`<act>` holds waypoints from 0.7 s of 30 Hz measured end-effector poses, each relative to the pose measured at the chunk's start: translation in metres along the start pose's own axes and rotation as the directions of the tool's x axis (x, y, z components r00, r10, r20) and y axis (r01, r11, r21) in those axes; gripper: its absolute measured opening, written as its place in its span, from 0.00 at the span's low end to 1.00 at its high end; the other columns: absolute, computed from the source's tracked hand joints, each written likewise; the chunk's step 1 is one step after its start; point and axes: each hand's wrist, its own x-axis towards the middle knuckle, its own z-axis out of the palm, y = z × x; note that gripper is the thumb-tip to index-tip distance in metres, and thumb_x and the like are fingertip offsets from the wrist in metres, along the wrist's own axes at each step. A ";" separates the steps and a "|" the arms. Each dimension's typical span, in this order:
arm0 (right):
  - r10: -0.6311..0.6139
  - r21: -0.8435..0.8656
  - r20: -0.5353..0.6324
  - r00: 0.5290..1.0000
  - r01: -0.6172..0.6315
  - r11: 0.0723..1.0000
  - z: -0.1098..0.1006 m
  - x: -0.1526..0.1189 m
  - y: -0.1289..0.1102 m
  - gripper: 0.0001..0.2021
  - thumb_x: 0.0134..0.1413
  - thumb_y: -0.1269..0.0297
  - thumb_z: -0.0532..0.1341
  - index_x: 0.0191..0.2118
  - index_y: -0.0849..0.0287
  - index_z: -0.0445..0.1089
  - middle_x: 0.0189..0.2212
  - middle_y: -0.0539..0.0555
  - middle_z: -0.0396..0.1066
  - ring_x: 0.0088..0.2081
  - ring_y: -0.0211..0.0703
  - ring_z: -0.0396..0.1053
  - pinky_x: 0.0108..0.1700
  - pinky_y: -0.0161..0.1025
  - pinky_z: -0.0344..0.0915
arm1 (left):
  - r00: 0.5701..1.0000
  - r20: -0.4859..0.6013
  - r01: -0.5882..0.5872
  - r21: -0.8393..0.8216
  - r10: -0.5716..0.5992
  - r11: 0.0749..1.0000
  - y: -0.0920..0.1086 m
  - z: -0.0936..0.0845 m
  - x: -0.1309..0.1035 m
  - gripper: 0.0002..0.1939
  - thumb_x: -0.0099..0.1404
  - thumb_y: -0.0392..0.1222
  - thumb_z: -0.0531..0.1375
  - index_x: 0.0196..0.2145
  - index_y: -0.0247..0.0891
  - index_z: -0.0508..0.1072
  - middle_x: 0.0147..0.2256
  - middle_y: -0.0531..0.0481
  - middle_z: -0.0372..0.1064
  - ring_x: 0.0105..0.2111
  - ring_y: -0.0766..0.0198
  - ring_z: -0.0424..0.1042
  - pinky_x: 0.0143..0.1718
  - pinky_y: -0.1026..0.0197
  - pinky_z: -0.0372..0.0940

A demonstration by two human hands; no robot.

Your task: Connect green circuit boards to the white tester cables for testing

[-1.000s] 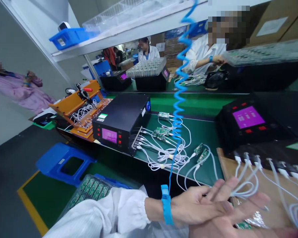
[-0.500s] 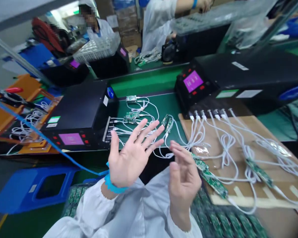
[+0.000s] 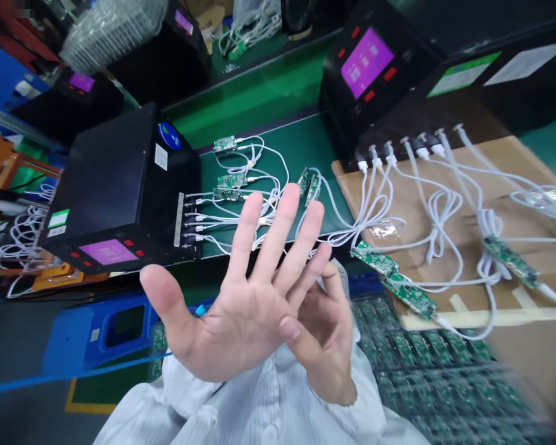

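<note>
My left hand [image 3: 241, 315] is raised with its palm to the camera, fingers spread, holding nothing. Behind its little-finger side is my right hand [image 3: 331, 346], loosely curved with the thumb apart. That thumb overlaps the edge of the left palm; some right fingers are hidden, and no object shows in the hand. Beyond the left fingertips, small green circuit boards [image 3: 231, 181] with white cables [image 3: 273, 204] lie on the green bench [image 3: 278, 148]. To the right, more circuit boards [image 3: 410, 293] rest on a cardboard sheet [image 3: 398, 247].
Black test units with purple screens stand at left [image 3: 106, 179] and right [image 3: 389, 80], cables plugged into them. Trays of circuit boards [image 3: 426, 364] sit low at right. A blue stool [image 3: 88, 334] and a blue cord [image 3: 74, 375] are at lower left.
My left hand has come closer to the camera and fills more of the view. Both hands have come together, now overlapping. The view has tilted down, and the co-workers have mostly left it.
</note>
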 end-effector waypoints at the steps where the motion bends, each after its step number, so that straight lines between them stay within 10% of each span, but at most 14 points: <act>1: 0.002 0.012 0.002 1.000 -0.002 1.000 0.000 0.000 0.000 0.18 0.55 0.63 0.69 0.48 0.50 0.63 0.40 0.50 0.70 0.44 0.45 0.72 0.49 0.45 0.70 | 1.000 0.014 -0.006 -0.006 0.007 1.000 -0.002 0.000 0.000 0.55 0.57 0.89 0.36 0.75 0.63 0.48 0.76 0.69 0.37 0.75 0.42 0.17 0.75 0.40 0.39; 12: -0.016 -0.006 -0.013 1.000 0.016 1.000 -0.001 -0.004 0.005 0.25 0.47 0.68 0.70 0.53 0.43 0.70 0.47 0.52 0.72 0.50 0.57 0.73 0.53 0.58 0.75 | 0.964 0.249 -0.082 -0.051 0.092 0.995 -0.006 0.005 0.005 0.47 0.65 0.82 0.34 0.75 0.67 0.28 0.76 0.75 0.25 0.74 0.53 0.11 0.76 0.45 0.30; 21: 0.038 0.046 0.006 0.999 -0.039 0.998 0.000 -0.003 -0.003 0.22 0.50 0.69 0.68 0.51 0.47 0.68 0.45 0.52 0.73 0.46 0.52 0.74 0.48 0.51 0.74 | 0.938 0.345 -0.052 0.090 0.018 0.995 0.004 -0.004 0.006 0.49 0.66 0.41 0.55 0.75 0.68 0.32 0.76 0.75 0.30 0.75 0.50 0.24 0.77 0.42 0.36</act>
